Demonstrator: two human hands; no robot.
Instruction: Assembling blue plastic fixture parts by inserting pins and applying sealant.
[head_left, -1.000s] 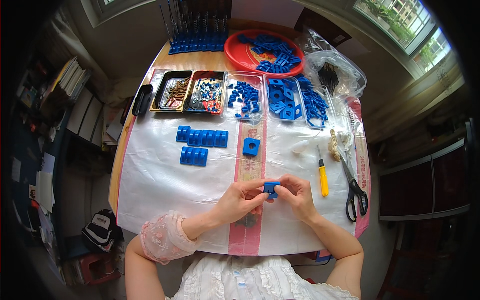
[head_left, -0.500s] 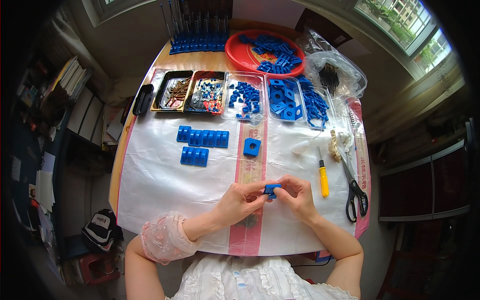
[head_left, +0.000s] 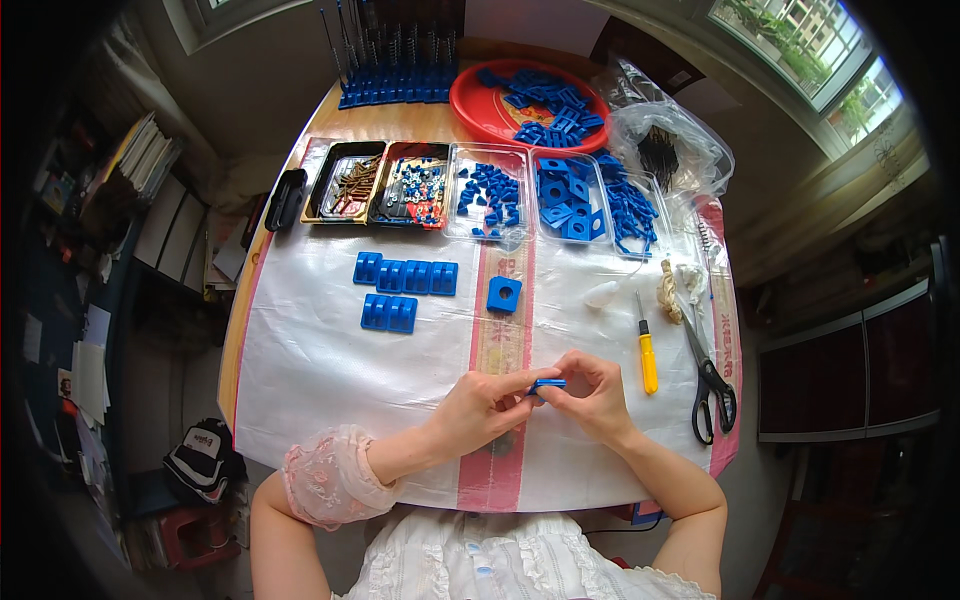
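Change: little blue piece (head_left: 548, 383) now shows a thin edge, not its flat face, so the hands seem to be turning it | Fingers: left hand (head_left: 478, 407) and right hand (head_left: 592, 398) both pinch it, tips close together | Place: frame's lower middle, over white sheet (head_left: 320, 375)

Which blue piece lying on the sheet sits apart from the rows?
The squarish blue block with a round hole, on the pink-edged stripe; the ridged blue pieces form two rows to its left.
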